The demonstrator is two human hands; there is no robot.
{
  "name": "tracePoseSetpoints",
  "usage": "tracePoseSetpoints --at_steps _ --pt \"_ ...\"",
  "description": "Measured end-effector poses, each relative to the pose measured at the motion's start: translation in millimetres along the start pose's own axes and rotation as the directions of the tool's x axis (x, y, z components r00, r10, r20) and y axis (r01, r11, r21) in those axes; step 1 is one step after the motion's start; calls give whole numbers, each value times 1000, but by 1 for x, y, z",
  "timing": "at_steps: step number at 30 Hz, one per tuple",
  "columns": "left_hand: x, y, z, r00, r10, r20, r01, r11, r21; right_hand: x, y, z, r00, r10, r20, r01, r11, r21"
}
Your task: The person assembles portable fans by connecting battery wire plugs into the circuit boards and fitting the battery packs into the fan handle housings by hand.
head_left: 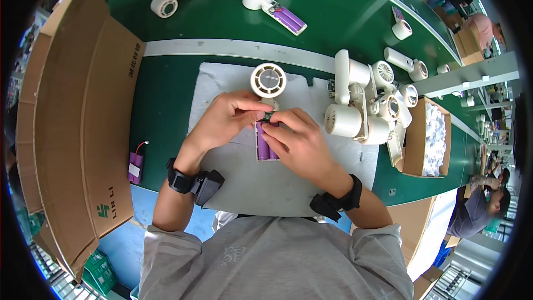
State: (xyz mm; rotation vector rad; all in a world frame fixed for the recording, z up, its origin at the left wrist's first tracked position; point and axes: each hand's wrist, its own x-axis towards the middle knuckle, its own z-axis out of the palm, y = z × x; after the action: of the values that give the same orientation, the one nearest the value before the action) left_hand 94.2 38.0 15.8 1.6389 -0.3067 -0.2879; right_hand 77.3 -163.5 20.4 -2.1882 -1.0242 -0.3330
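Observation:
In front of me lies a white handheld device with a round vented head (268, 80) and an opened handle. Purple battery cells (266, 145) sit in that handle, toward my body. A small green circuit board (267, 115) shows between the head and the cells. My left hand (226, 118) pinches the board's left side with thumb and forefinger. From the right, my right hand (302, 143) closes on the board's other side, its thumb near the top of the cells. Fingertips hide part of the board. Beneath the device a grey-white mat (233, 175) covers the bench.
A tall cardboard box (83, 116) stands left, with a loose purple battery pack (135, 168) beside it. Several white devices (363, 100) are piled right, next to a carton (413, 139) of small white packets. More opened devices (286, 16) lie beyond the white rail (239, 49). Other people are at far right.

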Motion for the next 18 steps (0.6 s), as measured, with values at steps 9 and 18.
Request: tracePoseSetpoints --at_steps 9,18 --pt "0 -1 0 998 -54 26 55 998 -26 8 -25 -19 960 58 274 -23 991 -130" --pt "6 -6 4 967 31 -255 -13 997 72 38 -19 -14 934 34 355 20 989 -148"
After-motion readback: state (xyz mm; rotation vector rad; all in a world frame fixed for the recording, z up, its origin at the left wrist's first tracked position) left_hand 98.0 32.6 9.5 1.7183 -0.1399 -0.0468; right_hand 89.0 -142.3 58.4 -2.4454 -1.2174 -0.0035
